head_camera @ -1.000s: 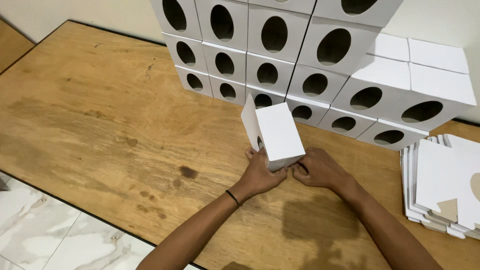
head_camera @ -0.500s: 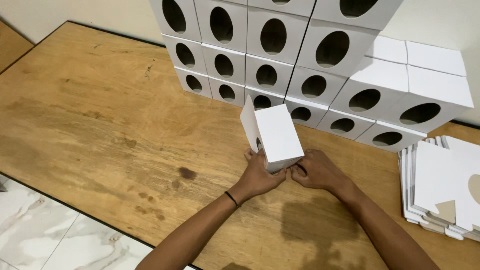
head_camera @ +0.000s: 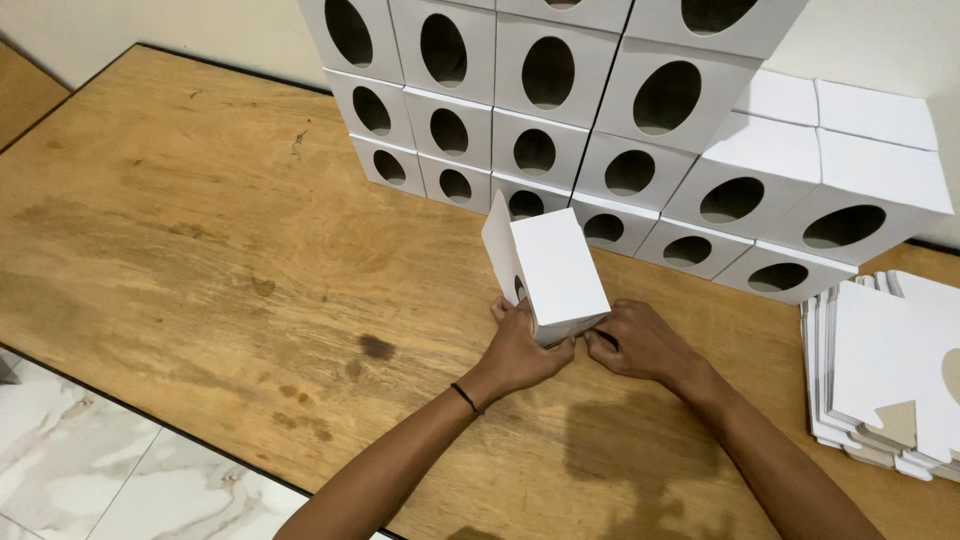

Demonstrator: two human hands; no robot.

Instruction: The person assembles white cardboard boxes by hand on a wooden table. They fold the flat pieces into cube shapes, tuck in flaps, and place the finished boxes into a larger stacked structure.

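You're looking down on a wooden table (head_camera: 180,230), its worn top marked with dark stains and scratches, filling most of the frame. At the lower left, the table edge gives way to a white marble-patterned tiled floor (head_camera: 90,470). Along the top edge and upper right runs a plain pale wall (head_camera: 870,40). The light is soft and even, with faint shadows lower right.
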